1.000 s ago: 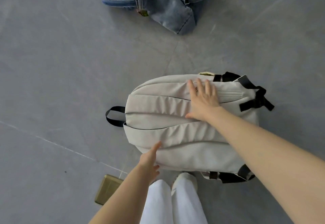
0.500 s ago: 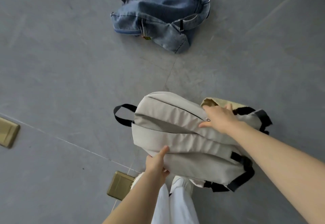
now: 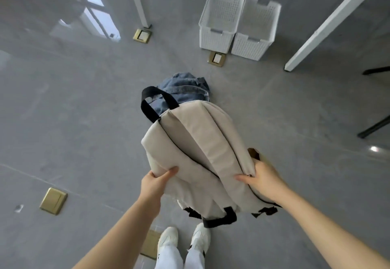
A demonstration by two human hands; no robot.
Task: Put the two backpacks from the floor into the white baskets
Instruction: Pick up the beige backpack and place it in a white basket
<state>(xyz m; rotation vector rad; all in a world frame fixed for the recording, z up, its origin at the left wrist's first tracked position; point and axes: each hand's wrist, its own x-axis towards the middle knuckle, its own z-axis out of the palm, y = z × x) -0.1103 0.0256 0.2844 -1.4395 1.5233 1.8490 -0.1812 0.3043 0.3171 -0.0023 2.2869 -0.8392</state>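
Note:
A beige backpack (image 3: 198, 148) with black straps hangs in the air in front of me, its black top handle pointing away. My left hand (image 3: 155, 184) grips its left side and my right hand (image 3: 263, 181) grips its right side. A blue denim backpack (image 3: 184, 89) lies on the floor beyond it, partly hidden by the beige one. Two white perforated baskets stand side by side at the back: the left basket (image 3: 218, 36) and the right basket (image 3: 252, 46). Nothing shows inside either basket.
The grey tiled floor has brass floor sockets (image 3: 53, 200) (image 3: 215, 58) (image 3: 142, 35). White table legs (image 3: 138, 0) (image 3: 329, 22) stand left and right of the baskets. Black stand feet (image 3: 373, 128) show at the right edge. My white shoes (image 3: 183, 239) are below the bag.
The beige backpack has been lifted off the floor with both hands and turned so its handle points away. The view has tilted up, bringing the baskets and table legs into sight.

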